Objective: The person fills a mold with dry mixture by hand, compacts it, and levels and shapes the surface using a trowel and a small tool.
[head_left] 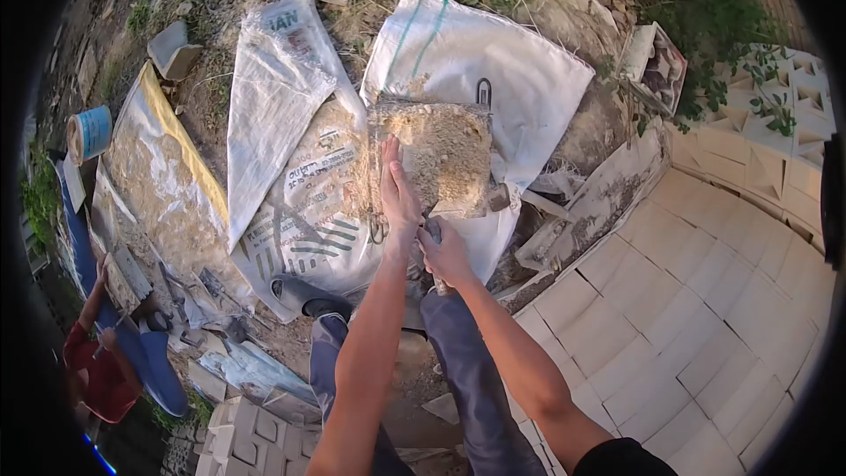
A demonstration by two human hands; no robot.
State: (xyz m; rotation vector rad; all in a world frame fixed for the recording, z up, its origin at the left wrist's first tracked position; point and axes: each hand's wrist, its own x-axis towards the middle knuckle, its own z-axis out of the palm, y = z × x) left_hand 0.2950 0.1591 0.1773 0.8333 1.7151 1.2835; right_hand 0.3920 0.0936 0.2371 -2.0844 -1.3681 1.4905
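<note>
A squarish slab of sandy, crumbly material (445,145) lies in front of me on white woven sacks (507,62), apparently in a thin frame with a wire loop handle (484,92) at the far edge. Along its left side rests my left hand (398,189), fingers stretched out and nothing held. Close beside it, at the near edge, my right hand (445,251) is closed round the grey handle of a tool (434,231). That tool's working end is mostly hidden, so I cannot tell its kind.
Stacked pale blocks (687,300) fill the right side. A printed sack (308,185) and a powder-covered yellow-edged sheet (167,159) lie left, near a blue-and-white bucket (90,134). At lower left, a person in a red shirt (101,375) holds a pale block (128,280).
</note>
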